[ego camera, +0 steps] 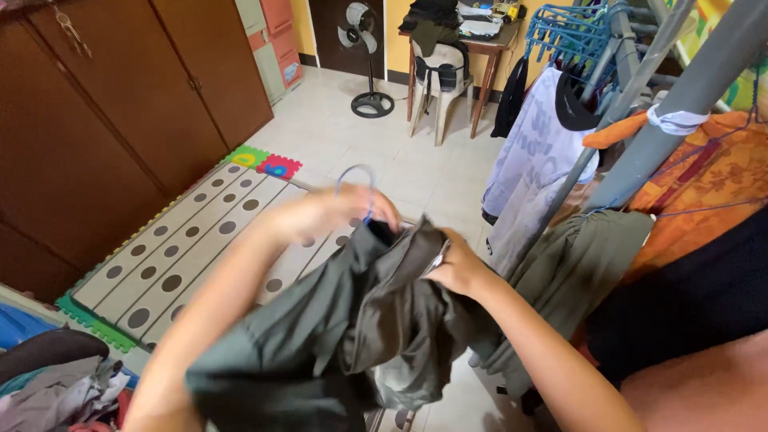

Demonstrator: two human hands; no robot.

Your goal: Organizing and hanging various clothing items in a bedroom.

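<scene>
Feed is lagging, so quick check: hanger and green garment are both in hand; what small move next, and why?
Probably ease the blue hanger deeper into the garment: the left hand grips it at the opening, the right hand pinches the fabric edge, and only the hook shows.

Mat (184, 240) left, clothes rack (640, 152) right

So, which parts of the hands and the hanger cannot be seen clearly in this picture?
Head view only:
- Blue hanger: only the hook shows; the left hand and the grey-green garment cover the rest.
- Left hand: blurred, grip unclear.
- Right hand: fingertips buried in the fabric.
- Garment: lower part cut off by the bottom edge.
</scene>
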